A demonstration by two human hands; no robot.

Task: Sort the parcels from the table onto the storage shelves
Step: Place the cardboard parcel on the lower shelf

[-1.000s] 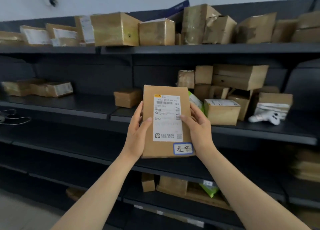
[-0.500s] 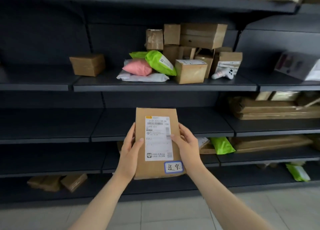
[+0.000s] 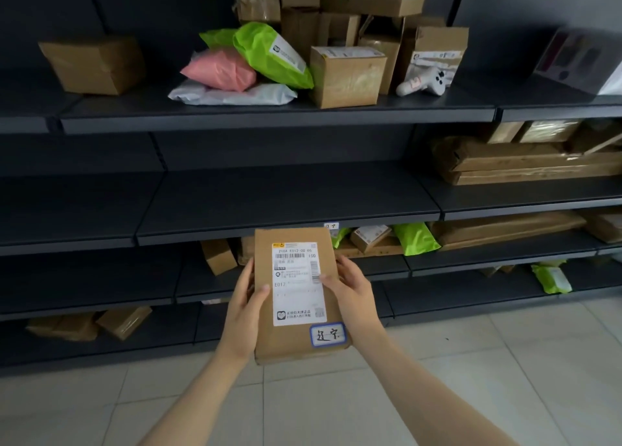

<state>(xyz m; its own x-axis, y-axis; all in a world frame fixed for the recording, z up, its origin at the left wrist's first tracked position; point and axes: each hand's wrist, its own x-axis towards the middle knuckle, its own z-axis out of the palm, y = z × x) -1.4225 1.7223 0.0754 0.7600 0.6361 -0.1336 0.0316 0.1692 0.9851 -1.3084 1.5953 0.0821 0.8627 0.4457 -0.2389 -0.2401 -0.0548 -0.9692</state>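
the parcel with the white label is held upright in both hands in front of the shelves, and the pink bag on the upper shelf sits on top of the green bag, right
Not quite. The head view shows the pink bag lying on a white bag, with the green bag leaning over it. The parcel is indeed upright in the left hand and right hand.

A flat parcel [image 3: 296, 297] is held upright between the left hand [image 3: 243, 306] and right hand [image 3: 350, 294], in front of storage shelves [image 3: 286, 218]. Mailer bags [image 3: 242, 72] and boxes [image 3: 346, 75] sit on the shelf above.
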